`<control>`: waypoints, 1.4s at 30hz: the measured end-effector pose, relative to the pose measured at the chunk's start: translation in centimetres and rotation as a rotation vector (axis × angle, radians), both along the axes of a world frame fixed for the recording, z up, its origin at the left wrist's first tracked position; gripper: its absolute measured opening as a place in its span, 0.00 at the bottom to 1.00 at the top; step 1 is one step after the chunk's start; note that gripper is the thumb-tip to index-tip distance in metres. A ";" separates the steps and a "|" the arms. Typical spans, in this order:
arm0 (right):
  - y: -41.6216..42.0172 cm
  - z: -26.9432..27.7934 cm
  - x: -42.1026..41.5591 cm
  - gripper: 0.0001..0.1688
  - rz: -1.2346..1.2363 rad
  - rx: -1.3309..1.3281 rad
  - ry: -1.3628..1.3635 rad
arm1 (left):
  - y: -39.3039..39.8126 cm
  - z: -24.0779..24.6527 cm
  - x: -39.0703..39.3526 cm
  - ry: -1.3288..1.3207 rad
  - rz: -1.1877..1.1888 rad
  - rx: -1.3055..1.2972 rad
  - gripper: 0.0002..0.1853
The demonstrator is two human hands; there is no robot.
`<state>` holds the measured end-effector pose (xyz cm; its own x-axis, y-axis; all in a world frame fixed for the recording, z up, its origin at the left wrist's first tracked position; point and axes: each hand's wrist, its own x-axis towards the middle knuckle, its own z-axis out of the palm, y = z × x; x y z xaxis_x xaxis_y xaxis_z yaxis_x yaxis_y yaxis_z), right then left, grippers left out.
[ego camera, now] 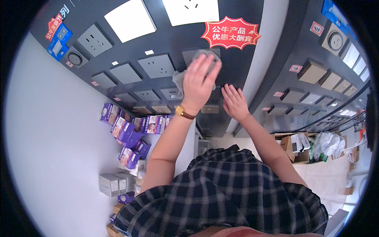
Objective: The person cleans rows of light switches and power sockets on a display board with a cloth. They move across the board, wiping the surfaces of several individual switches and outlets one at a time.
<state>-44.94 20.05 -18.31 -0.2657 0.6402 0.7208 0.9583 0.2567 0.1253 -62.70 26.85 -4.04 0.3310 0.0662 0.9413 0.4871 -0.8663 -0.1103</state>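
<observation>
My left hand (pixel 197 84), with a gold-cased watch (pixel 179 110) on its wrist, presses a grey cloth (pixel 178 81) against a dark display board (pixel 234 66). Under the cloth is a dark grey wall plate (pixel 188 56), partly hidden by cloth and fingers. Beside it, to the left, a grey socket plate (pixel 157 65) is mounted. My right hand (pixel 236 102) holds nothing; its fingers rest on the board near its right edge. Just above both hands, a red starburst sign (pixel 231 33) with writing is attached to the board.
White plates (pixel 130 20) project from the upper board. Purple boxes (pixel 125 130) and grey boxes (pixel 111 184) are stacked at left. A second board (pixel 284 80) with beige switches stands at right, above a cardboard box (pixel 288 146) holding plastic bags (pixel 328 143).
</observation>
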 end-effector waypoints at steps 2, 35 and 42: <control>0.0 -0.3 0.2 0.38 -0.013 -0.017 0.005 | 0.0 0.4 0.3 -0.109 0.015 -0.041 0.25; -0.2 -0.1 0.2 0.36 -0.009 -0.040 0.000 | -0.9 -1.8 0.9 -0.355 0.185 -0.182 0.22; 0.2 -0.6 0.1 0.38 -0.003 -0.045 0.003 | -1.1 -4.3 -0.4 -0.036 0.025 -0.176 0.28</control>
<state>-44.87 20.26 -18.91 -0.2617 0.6731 0.6916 0.9595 0.2590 0.1110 -63.06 25.77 -8.31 0.2940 0.2390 0.9254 0.5093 -0.8585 0.0600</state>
